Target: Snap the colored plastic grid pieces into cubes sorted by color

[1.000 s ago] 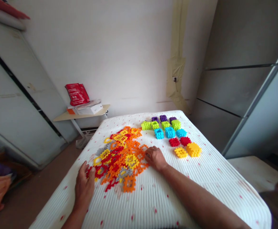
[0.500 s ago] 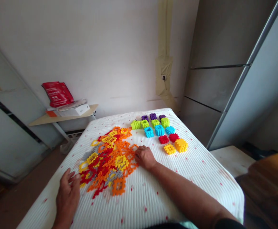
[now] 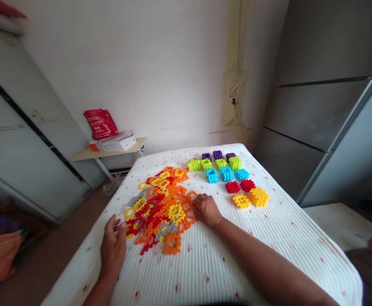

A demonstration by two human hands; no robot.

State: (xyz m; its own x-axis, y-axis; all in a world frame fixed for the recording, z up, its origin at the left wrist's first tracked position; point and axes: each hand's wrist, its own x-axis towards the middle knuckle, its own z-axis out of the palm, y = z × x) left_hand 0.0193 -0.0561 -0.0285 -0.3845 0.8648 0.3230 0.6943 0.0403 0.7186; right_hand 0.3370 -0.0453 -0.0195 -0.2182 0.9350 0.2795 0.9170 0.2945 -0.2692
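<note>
Interlocking pieces [image 3: 160, 204], flat and orange, red, yellow and grey, lie heaped on the white bed [image 3: 237, 263]. The right hand [image 3: 207, 209] rests knuckles-up at the heap's right edge with fingers curled onto it, though I cannot tell whether it pinches one; the left hand [image 3: 112, 246] lies flat, fingers spread, tips touching the heap's near left edge. Coloured cubes [image 3: 227, 174] stand in rows beyond the right hand.

The left hand [image 3: 113, 248] has slid forward, fingertips back at the edge of the tile pile [image 3: 160, 204].
</note>
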